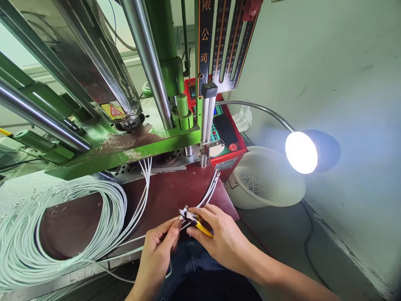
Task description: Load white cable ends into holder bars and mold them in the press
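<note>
My right hand [216, 228] is closed around yellow-handled cutting pliers [204, 229], whose dark jaws point left toward my left hand. A small white piece [189, 215] shows at the jaws, too small to make out fully. My left hand [163, 242] pinches the end of a white cable [181, 218] right beside the jaws. White cables [138, 242] run from the left past my hands. Several cable ends with small connectors [216, 174] lie on the brown tabletop [175, 188] beyond the pliers.
A big coil of white cable [109, 213] lies at left. The green press [156, 144] with steel columns stands ahead. A red control box [238, 156] is at right, near a white bucket [266, 200] holding small scraps. A bright lamp [301, 152] hangs on a flexible arm by the wall.
</note>
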Tool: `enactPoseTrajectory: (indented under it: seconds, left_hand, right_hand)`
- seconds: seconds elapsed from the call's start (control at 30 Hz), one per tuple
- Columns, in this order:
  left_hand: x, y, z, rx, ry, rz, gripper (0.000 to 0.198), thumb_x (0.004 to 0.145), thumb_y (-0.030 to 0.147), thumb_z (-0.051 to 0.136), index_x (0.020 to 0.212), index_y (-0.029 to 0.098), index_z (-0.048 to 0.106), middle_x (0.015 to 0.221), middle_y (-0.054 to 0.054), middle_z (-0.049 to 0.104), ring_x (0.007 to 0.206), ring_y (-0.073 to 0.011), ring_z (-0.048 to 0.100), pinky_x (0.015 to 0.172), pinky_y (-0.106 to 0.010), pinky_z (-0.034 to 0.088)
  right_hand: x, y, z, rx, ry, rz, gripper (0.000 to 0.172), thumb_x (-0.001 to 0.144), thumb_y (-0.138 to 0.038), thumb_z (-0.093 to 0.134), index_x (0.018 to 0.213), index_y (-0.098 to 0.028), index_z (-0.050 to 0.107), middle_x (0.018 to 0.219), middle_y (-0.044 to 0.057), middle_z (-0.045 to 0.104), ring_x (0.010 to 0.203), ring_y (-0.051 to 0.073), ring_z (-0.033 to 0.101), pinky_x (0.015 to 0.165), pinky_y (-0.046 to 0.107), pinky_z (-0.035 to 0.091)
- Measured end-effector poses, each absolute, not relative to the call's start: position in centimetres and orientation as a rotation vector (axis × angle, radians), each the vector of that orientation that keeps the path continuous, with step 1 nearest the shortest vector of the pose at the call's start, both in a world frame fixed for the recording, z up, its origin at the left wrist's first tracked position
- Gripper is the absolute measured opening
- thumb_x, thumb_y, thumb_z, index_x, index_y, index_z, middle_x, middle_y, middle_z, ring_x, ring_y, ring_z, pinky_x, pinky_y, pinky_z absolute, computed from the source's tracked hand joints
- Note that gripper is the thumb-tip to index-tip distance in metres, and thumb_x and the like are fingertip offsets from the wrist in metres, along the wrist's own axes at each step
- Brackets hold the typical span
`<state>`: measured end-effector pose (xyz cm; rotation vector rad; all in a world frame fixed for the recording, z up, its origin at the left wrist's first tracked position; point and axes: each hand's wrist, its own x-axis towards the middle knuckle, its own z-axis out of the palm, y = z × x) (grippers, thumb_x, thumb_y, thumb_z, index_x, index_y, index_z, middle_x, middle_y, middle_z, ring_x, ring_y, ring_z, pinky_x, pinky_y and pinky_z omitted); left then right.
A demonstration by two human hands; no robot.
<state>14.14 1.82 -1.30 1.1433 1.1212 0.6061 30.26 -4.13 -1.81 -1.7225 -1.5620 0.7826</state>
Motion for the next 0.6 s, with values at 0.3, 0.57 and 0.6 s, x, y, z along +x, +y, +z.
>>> enactPoseTrajectory:
  seconds: [0.3, 0.57, 0.6]
  left_hand:
    - [13.9, 1.6, -1.2, 0.955, 1.037, 0.731, 0.032, 0.075, 0.042, 0.072, 0.062, 0.014, 0.064, 0.051, 0.006, 0.043, 0.044, -0.0035, 0.028, 0.044, -0.021, 0.02]
    - [14.2, 0.8, -0.8, 1.106, 1.175, 0.805, 0.025, 0.076, 0.042, 0.071, 0.08, 0.017, 0.071, 0.056, 0.005, 0.051, 0.044, -0.0057, 0.036, 0.042, -0.019, 0.031]
    - [14.2, 0.8, -0.8, 1.132, 1.199, 0.816, 0.025, 0.077, 0.041, 0.07, 0.082, 0.017, 0.072, 0.057, 0.005, 0.052, 0.044, -0.0061, 0.037, 0.042, -0.019, 0.032]
  right_hand:
    - [28.6, -5.0, -2.8, -1.814, -1.739, 0.192, 0.039, 0.092, -0.025, 0.056, 0.13, -0.017, 0.052, 0.106, 0.01, 0.064, 0.091, 0.024, 0.056, 0.082, 0.041, 0.045]
    - [28.0, -4.9, -3.6, -1.867, -1.766, 0.009, 0.053, 0.092, -0.022, 0.054, 0.143, -0.014, 0.043, 0.103, 0.012, 0.062, 0.091, 0.025, 0.053, 0.083, 0.043, 0.043]
    - [28.0, -4.9, -3.8, -1.874, -1.765, 0.0, 0.053, 0.092, -0.022, 0.054, 0.143, -0.014, 0.042, 0.102, 0.011, 0.062, 0.091, 0.025, 0.053, 0.083, 0.043, 0.043]
